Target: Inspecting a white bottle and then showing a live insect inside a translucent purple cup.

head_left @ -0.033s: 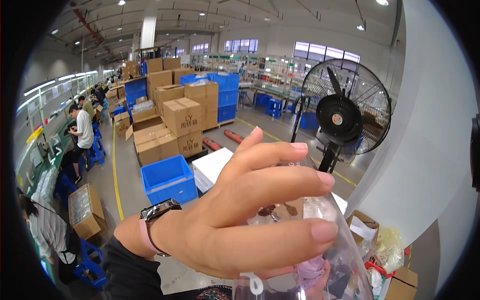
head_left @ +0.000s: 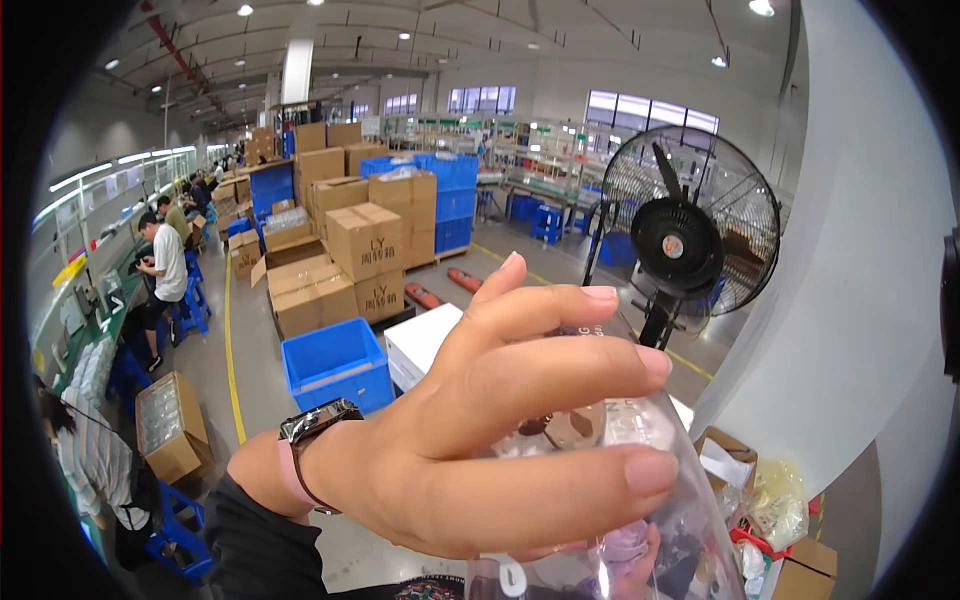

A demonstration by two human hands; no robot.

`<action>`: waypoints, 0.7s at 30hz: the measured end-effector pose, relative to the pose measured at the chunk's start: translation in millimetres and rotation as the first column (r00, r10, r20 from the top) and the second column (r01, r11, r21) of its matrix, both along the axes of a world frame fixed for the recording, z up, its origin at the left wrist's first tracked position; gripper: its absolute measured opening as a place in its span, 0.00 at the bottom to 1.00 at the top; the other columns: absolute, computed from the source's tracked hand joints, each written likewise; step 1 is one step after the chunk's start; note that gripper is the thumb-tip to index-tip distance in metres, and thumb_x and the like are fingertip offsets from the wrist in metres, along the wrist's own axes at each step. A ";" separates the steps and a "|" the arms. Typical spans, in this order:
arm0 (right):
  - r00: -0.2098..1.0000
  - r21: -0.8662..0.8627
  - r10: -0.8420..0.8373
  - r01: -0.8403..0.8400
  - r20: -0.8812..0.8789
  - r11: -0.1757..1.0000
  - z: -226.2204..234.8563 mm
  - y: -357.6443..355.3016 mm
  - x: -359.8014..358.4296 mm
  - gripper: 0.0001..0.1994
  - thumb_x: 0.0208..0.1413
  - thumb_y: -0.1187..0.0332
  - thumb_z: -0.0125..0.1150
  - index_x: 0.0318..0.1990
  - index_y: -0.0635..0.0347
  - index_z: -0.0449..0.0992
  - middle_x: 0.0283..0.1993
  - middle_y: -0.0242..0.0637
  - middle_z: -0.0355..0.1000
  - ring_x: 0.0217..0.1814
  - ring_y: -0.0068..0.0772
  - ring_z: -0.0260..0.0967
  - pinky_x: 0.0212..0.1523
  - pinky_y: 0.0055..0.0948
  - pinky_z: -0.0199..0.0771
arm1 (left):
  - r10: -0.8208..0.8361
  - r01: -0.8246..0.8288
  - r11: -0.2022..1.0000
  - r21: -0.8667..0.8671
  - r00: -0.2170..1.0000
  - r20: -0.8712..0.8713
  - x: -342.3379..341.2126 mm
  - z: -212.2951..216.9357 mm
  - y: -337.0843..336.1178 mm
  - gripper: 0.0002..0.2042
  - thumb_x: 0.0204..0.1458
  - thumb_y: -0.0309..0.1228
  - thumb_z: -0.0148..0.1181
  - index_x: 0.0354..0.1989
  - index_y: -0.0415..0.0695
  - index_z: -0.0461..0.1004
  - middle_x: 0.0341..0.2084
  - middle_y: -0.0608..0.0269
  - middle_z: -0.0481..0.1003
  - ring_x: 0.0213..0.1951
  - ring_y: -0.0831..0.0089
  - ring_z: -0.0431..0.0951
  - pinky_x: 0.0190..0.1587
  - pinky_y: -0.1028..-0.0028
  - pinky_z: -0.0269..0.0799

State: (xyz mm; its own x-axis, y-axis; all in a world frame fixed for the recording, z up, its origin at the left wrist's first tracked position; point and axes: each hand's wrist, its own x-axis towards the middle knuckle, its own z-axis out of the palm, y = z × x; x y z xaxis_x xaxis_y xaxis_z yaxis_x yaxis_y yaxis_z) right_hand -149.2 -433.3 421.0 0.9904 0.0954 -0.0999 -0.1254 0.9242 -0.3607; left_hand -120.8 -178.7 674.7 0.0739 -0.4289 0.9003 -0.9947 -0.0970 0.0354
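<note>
My left hand [head_left: 450,440], with a watch on its wrist, reaches in from the lower left and covers much of a clear, curved plastic container [head_left: 700,500]. Its fingers are spread and curve over the container's upper side, gripping it close to my view. A white mark shows on the clear wall below the hand. Through the plastic, part of my right hand [head_left: 640,578] is visible low down. Its fingers are closed around a crumpled purple cloth [head_left: 626,543]. The rest of the right hand is hidden by the left hand and the frame's lower edge.
A black standing fan [head_left: 680,240] is at the right, by a pale wall. Beyond my left hand are a blue crate [head_left: 338,375], a white box [head_left: 420,340] and stacked cartons [head_left: 365,240]. Several people sit or stand along the bench [head_left: 105,345] at left.
The purple cloth and the right hand's fingers have shifted slightly behind the clear plastic. My left hand keeps its grip, and the background has moved a little in view.
</note>
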 end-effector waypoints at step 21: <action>0.986 0.082 0.158 -0.163 0.061 0.983 -34.8 -17.7 -0.5 0.29 0.51 0.51 0.50 0.58 0.60 0.63 0.56 0.49 0.64 0.58 0.53 0.61 0.54 0.46 0.67 | -0.046 0.058 0.992 -0.115 0.994 0.101 -21.7 10.0 2.1 0.38 0.30 0.25 0.73 0.51 0.68 0.61 0.51 0.50 0.65 0.57 0.39 0.60 0.61 0.38 0.41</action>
State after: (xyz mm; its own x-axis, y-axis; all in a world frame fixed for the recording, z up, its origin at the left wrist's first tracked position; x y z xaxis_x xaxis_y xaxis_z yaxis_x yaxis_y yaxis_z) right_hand -149.7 -451.0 386.2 0.9653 0.2593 -0.0316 -0.2571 0.9216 -0.2908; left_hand -142.4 -176.6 684.7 -0.0372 -0.3201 0.9466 -0.9975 -0.0457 -0.0546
